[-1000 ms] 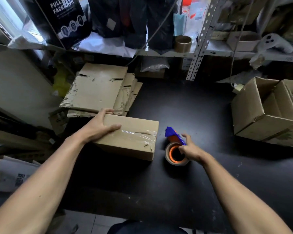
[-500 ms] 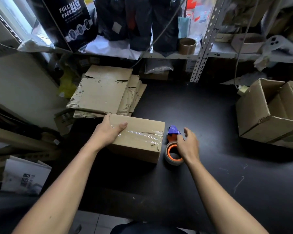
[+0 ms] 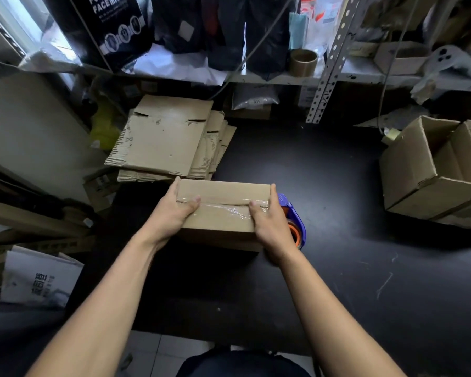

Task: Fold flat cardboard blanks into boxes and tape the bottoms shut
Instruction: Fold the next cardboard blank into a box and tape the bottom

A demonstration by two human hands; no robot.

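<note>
Now both hands clasp the taped box (image 3: 220, 210) near the middle of the dark counter (image 3: 337, 268). The left hand (image 3: 172, 213) grips its nine o'clock end, fingers wrapped over the far corner and thumb laid on the clear tape (image 3: 229, 208) along the top seam. The right hand (image 3: 269, 221) grips the three o'clock end the same way, fingers curled over the far edge, thumb pressing on the tape.

A second ago only the left hand lay on the box while the right hand held the tape dispenser (image 3: 295, 224); half a second ago it was letting go of it. The dispenser, blue with an orange core, now stands free on the counter just beside the box at three o'clock, partly hidden behind the right hand.

At twelve o'clock from the box lies the stack of flat blanks (image 3: 169, 140), its near edge just beside the box. At two to three o'clock, well apart, sit open folded boxes (image 3: 430, 170), one seemingly nested in another, no other contents showing. An empty tape core (image 3: 303, 62) stands on the shelf (image 3: 283, 78) at one o'clock.
</note>
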